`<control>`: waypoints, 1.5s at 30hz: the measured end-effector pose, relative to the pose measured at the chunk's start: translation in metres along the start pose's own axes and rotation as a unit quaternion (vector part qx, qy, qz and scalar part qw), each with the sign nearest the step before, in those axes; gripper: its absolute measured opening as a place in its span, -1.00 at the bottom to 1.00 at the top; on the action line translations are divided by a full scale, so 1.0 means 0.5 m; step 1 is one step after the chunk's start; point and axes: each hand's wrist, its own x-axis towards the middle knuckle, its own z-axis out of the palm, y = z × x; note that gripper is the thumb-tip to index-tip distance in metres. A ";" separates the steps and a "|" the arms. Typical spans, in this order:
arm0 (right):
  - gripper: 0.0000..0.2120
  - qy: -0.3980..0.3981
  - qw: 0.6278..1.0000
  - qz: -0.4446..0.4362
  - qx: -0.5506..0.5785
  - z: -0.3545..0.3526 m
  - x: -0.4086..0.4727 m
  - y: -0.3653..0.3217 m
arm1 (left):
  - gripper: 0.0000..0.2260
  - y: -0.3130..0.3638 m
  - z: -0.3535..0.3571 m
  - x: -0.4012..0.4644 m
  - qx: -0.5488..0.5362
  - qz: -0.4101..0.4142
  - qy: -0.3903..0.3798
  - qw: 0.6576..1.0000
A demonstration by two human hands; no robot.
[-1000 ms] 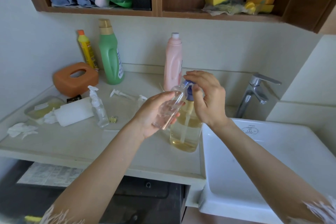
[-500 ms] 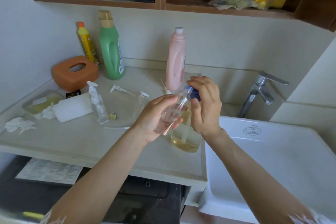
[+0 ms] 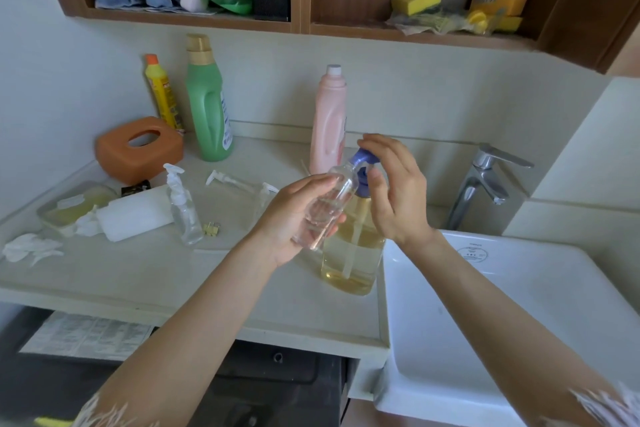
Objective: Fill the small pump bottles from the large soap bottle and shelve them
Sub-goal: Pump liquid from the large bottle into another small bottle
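Left hand (image 3: 298, 215) fingers curl round small clear bottle (image 3: 329, 204), tilted, its mouth under the blue pump head (image 3: 362, 158); right hand (image 3: 394, 191) fingers relaxed over pump of large soap bottle (image 3: 353, 253), standing on bench (image 3: 173, 274).

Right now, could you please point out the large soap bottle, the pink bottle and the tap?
large soap bottle (image 3: 353, 253), head view, lower clear body.
pink bottle (image 3: 327, 121), head view, mid body.
tap (image 3: 485, 173), head view, spout body.
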 end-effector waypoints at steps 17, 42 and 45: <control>-0.58 0.061 0.996 0.033 0.050 0.021 -0.027 0.000 | -0.78 -0.039 -0.013 0.009 -0.035 -0.071 -0.008 0.997; -0.64 0.060 0.998 0.005 0.027 0.034 -0.040 0.016 | -0.79 -0.050 -0.024 0.022 -0.049 -0.054 -0.034 0.997; -0.63 0.046 0.999 0.005 0.025 0.027 -0.036 0.006 | -0.80 -0.043 -0.031 0.020 -0.021 -0.034 -0.043 0.998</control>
